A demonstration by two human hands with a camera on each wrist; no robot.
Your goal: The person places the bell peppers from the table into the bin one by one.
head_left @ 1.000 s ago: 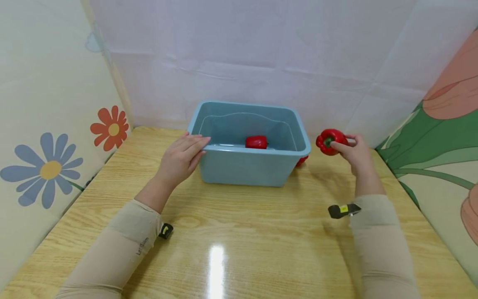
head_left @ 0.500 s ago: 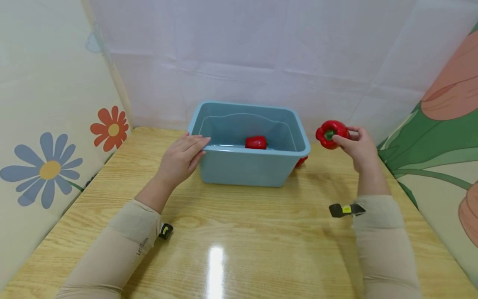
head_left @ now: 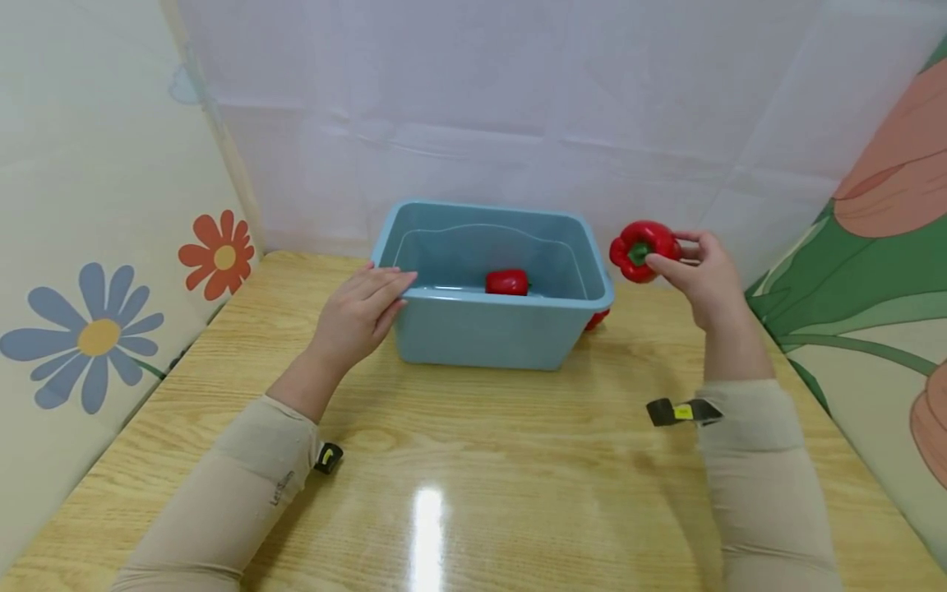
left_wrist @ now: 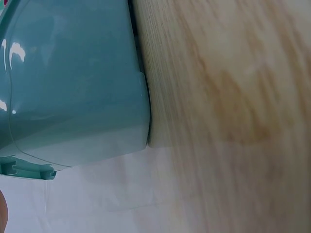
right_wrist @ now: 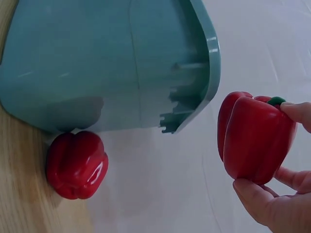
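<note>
My right hand [head_left: 713, 279] holds a red bell pepper [head_left: 642, 251] in the air to the right of the blue bin [head_left: 481, 333]. The thumb lies by the green stem and the other fingers are on the far side. At the bin's front left corner my left hand [head_left: 355, 316] rests on the rim with its fingers fairly straight. In the left wrist view only a sliver of a finger shows. Inside the bin lies one red bell pepper [head_left: 507, 282]. Another bell pepper [right_wrist: 77, 165] sits on the table against the bin's right side, mostly hidden in the head view.
The bin stands on a wood-grain table [head_left: 473, 460], close to a white sheet [head_left: 473, 99] at the back. Flower-printed sheets [head_left: 96, 205] border the table on the left and right. A dark wrist camera [head_left: 669, 411] sticks out from the right sleeve.
My right hand has lifted the bell pepper higher, and over the last half second it has shifted a little left toward the bin. My left hand and the bin stay put.
</note>
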